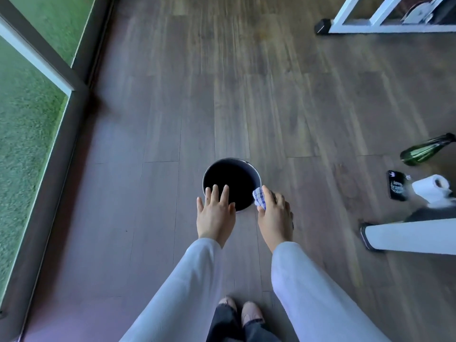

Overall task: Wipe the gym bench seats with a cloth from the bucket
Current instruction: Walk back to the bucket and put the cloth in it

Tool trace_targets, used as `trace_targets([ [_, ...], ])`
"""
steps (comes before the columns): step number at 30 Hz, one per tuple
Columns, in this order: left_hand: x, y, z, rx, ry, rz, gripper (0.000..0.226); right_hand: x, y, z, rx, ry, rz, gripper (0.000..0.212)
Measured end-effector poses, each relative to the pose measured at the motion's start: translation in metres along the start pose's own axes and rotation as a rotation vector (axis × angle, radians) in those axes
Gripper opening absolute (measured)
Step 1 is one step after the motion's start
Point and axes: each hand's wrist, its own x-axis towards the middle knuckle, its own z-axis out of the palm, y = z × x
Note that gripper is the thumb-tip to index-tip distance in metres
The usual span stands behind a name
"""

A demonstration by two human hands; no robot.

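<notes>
A dark round bucket point(232, 169) stands on the wooden floor in front of my feet. My right hand point(275, 215) grips a small blue-and-white checked cloth point(259, 198) at the bucket's right rim. My left hand point(214, 213) hovers flat over the bucket's near left rim with its fingers straight and spread, holding nothing. The inside of the bucket is too dark to see into. A white frame with a dark pad point(409, 236) at the right edge may be part of a bench.
A green glass bottle point(424, 150) lies on the floor at the right, with a black phone point(397, 185) and a paper towel roll point(431, 186) beside it. White gym equipment frame point(365, 16) stands at the top right. A glass door frame point(47, 134) runs along the left.
</notes>
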Motion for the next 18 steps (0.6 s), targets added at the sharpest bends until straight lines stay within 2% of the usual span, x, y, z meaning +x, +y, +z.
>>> trace_targets([
  [8, 0.067, -0.038, 0.107, 0.005, -0.044, -0.031, 0.051, 0.052, 0.048, 0.112, -0.028, 0.005, -0.165, 0.050],
  [18, 0.100, -0.069, 0.200, 0.035, -0.148, -0.055, 0.053, 0.097, 0.074, 0.201, -0.048, 0.190, -0.342, 0.040],
])
